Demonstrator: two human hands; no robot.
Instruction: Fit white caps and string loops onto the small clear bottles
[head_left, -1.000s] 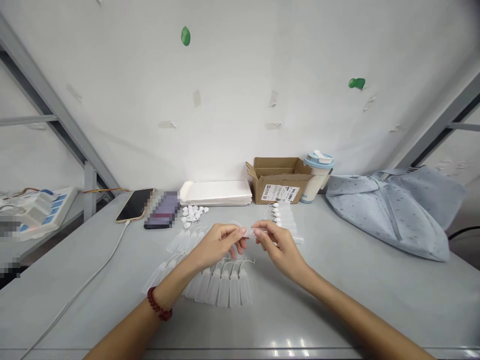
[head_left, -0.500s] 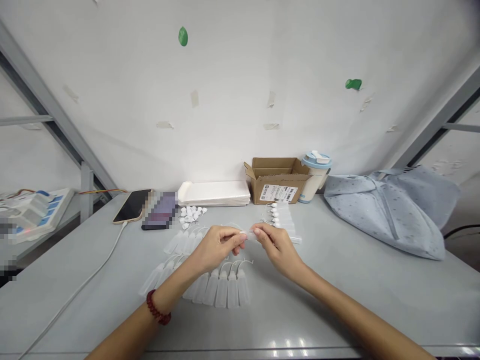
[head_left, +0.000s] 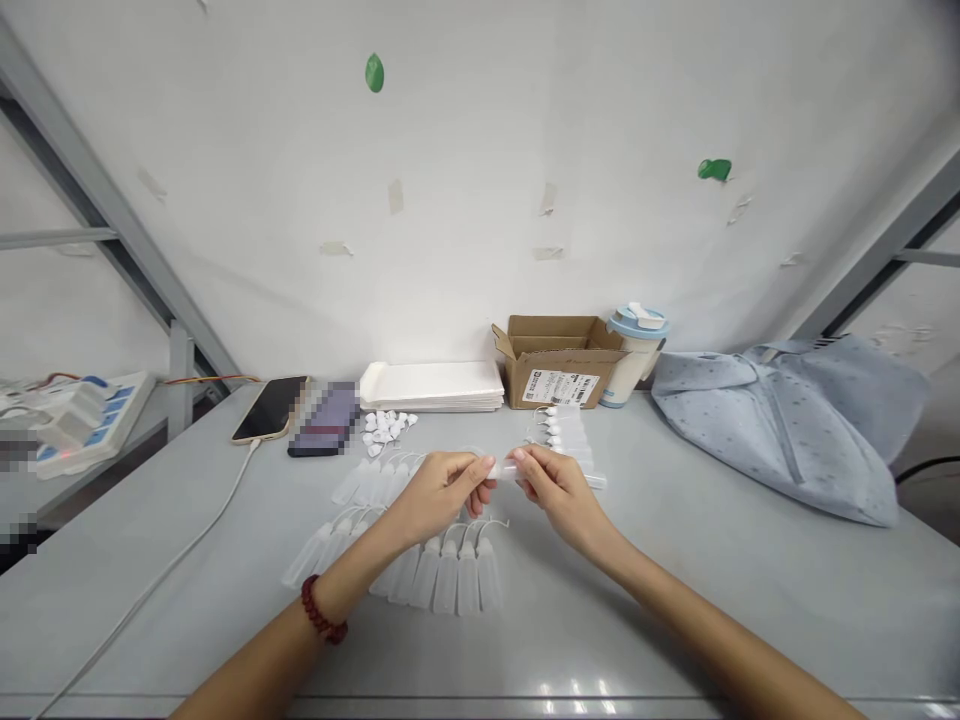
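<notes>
Between my hands is a small translucent plastic squeeze bottle (head_left: pixel 508 470), held roughly level above the table. My left hand (head_left: pixel 448 487) is closed, thumb and forefinger pinching its left end. A thin pale strap loops faintly above those fingers. My right hand (head_left: pixel 559 490) pinches the bottle from the other side. Fingers cover much of it, so whether a cap is on cannot be made out. Rows of similar strapped bottles (head_left: pixel 446 580) lie below and left of my hands. Behind my right hand lie several bottles with white caps (head_left: pixel 553 430).
Loose white caps (head_left: pixel 386 428) are heaped near a stack of white envelopes (head_left: pixel 439 385). An open cardboard box (head_left: pixel 562 370) and a lidded cup (head_left: pixel 634 355) stand at the back. A phone (head_left: pixel 271 408) with a cable lies left; blue patterned cloth (head_left: pixel 780 430) lies right.
The right hand's fingers have shifted slightly, and more of the clear bottle shows between the hands. The left hand keeps its pinch. The whole view has moved a little.
</notes>
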